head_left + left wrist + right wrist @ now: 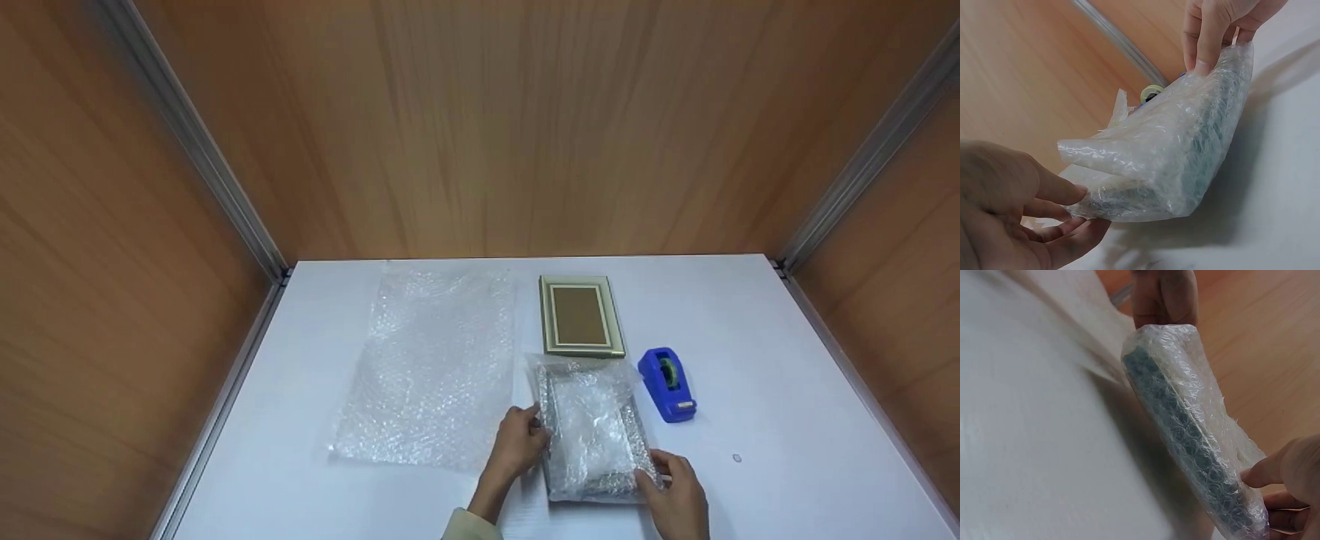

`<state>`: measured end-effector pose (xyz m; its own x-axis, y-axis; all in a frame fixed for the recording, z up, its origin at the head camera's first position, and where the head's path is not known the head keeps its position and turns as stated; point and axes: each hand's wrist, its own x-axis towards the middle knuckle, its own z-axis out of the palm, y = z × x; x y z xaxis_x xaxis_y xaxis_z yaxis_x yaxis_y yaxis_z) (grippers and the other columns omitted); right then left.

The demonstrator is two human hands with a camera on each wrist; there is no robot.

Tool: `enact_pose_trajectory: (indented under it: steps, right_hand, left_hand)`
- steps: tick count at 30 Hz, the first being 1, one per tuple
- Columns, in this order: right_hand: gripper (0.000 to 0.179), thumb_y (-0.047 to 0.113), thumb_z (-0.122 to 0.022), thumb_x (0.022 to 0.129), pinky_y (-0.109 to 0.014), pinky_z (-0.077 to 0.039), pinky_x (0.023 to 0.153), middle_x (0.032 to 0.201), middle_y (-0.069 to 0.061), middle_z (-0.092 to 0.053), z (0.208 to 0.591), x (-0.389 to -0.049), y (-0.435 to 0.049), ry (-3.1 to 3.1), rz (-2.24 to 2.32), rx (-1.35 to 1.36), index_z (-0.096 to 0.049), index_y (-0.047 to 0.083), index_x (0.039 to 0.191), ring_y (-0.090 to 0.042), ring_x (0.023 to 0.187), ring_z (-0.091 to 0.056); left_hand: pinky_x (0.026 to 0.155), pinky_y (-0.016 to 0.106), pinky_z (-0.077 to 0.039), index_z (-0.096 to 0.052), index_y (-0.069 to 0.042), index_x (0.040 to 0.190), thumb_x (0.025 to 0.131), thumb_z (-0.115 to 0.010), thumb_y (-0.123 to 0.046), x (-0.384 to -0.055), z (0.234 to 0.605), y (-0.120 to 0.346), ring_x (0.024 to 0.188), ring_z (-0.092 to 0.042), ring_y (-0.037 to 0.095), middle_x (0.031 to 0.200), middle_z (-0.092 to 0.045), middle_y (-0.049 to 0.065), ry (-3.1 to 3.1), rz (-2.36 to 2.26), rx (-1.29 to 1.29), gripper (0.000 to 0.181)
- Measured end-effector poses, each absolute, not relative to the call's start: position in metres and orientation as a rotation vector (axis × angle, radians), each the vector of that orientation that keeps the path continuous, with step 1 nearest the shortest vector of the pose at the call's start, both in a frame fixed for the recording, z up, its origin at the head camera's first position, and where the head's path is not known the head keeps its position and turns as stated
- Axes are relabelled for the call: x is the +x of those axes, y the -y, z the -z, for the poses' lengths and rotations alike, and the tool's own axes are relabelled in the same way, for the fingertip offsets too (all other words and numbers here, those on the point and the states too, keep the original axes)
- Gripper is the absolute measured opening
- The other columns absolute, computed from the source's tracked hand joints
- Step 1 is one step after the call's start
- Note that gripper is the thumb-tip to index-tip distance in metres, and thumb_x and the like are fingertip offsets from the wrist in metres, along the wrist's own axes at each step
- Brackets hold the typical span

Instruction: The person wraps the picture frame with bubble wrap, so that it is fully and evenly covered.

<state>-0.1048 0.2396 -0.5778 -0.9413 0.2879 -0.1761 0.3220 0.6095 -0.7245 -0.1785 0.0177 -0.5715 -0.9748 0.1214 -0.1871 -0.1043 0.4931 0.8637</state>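
A flat rectangular picture frame wrapped in bubble wrap [596, 431] is held between both hands, lifted off the white table at least along its near side. My left hand [517, 444] grips its left edge, thumb on top and fingers underneath, as the left wrist view shows. On the opposite edge, near the lower right corner, my right hand [679, 495] pinches the wrap with thumb above and fingers below. A loose flap of bubble wrap [1100, 157] sticks out by the left hand. Through the plastic a dark side [1176, 433] shows.
A bare gold-rimmed picture frame [581, 316] lies just behind the wrapped one. To the right stands a blue tape dispenser [667, 384]; a small clear scrap [736, 457] lies nearer. Left, a bubble wrap sheet [431, 367] is spread flat. Wooden panels [480, 127] enclose the table.
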Motion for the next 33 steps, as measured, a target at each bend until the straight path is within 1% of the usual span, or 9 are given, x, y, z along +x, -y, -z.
enact_pose_trajectory:
  steps: [6, 15, 22, 33]
  right_hand:
    - [0.043, 0.018, -0.064, 0.085, -0.044, -0.044, 0.09, 0.114, -0.016, -0.052, 0.581, -0.103, -0.244, -2.777, 1.264, 0.552, -0.051, -0.003, 0.12, -0.029, 0.104, -0.054]
    - [0.042, 0.016, -0.065, 0.084, -0.043, -0.045, 0.088, 0.111, -0.016, -0.053, 0.583, -0.101, -0.247, -2.819, 1.267, 0.545, -0.052, -0.004, 0.119, -0.029, 0.102, -0.055]
    - [0.042, 0.017, -0.065, 0.084, -0.042, -0.045, 0.088, 0.112, -0.016, -0.053, 0.585, -0.101, -0.249, -2.835, 1.226, 0.537, -0.052, -0.004, 0.119, -0.029, 0.102, -0.055]
    - [0.044, 0.019, -0.066, 0.084, -0.044, -0.045, 0.086, 0.109, -0.016, -0.054, 0.588, -0.1, -0.25, -2.81, 1.196, 0.572, -0.052, -0.005, 0.118, -0.03, 0.101, -0.055]
  left_hand:
    - [0.054, 0.022, -0.046, -0.049, 0.003, 0.13, 0.081, -0.064, -0.007, -0.179, 0.575, -0.022, 0.068, -0.049, 0.011, 0.081, -0.049, 0.002, -2.544, -1.452, 0.056, 0.052]
    - [0.055, 0.023, -0.046, -0.049, 0.006, 0.128, 0.081, -0.064, -0.005, -0.18, 0.578, -0.026, 0.068, -0.05, 0.011, 0.083, -0.051, 0.004, -2.557, -1.457, 0.099, 0.051]
    - [0.055, 0.021, -0.046, -0.048, 0.006, 0.129, 0.082, -0.063, -0.007, -0.182, 0.582, -0.029, 0.069, -0.051, 0.01, 0.083, -0.05, 0.003, -2.531, -1.426, 0.075, 0.051]
    - [0.055, 0.022, -0.046, -0.049, 0.006, 0.128, 0.083, -0.063, -0.006, -0.182, 0.589, -0.032, 0.069, -0.05, 0.011, 0.082, -0.05, 0.003, -2.515, -1.428, 0.06, 0.05]
